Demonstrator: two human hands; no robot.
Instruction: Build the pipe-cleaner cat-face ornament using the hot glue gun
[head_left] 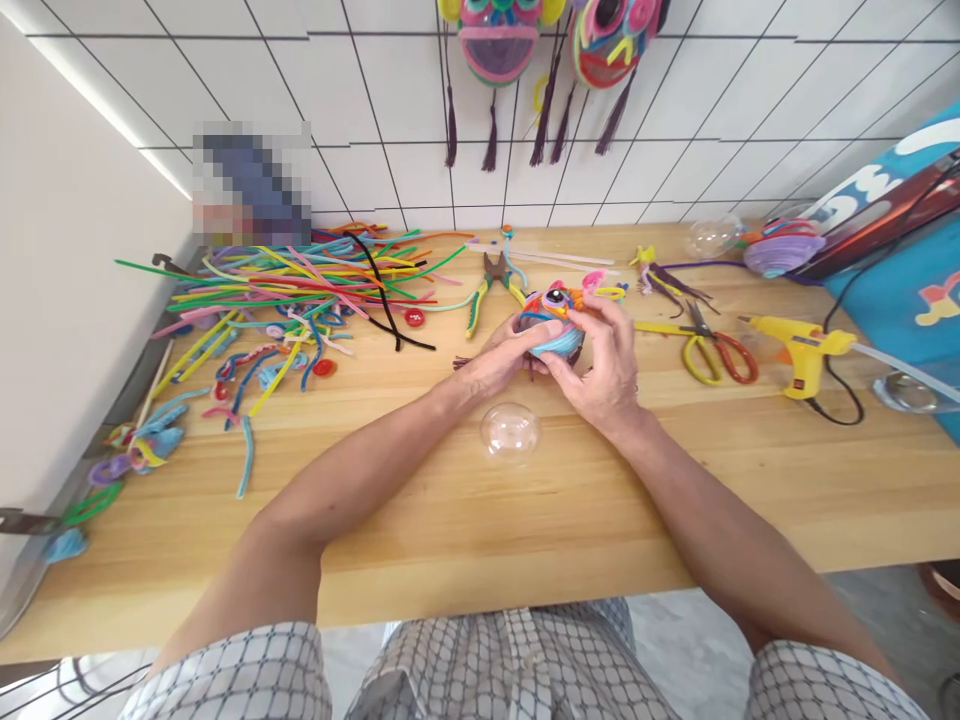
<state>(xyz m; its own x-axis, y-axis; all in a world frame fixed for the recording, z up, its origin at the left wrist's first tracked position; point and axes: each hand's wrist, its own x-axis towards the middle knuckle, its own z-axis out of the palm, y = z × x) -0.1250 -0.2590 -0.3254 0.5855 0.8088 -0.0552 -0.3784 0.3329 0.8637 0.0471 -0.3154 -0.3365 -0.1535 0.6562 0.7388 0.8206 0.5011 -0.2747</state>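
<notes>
Above the middle of the wooden table, both hands are closed around a rounded face ornament (556, 330) covered in coloured pipe cleaners, with an eye and a light blue lower part. My left hand (499, 357) grips its left side, thumb across the front. My right hand (604, 365) holds the right side, fingertips near the eye and thumb underneath. Just below the hands a clear plastic half-dome (510, 432) lies on the table. Behind the ornament rest pliers (491, 285) with green and yellow handles. The ornament's back is hidden.
Piled pipe cleaners (322, 285) cover the back left. Scissors (709, 345) and a yellow glue gun (802, 350) with its black cord lie on the right. A purple wrapped ball (784, 248) sits at the back right. Finished masks (499, 45) with tassels hang on the tiled wall.
</notes>
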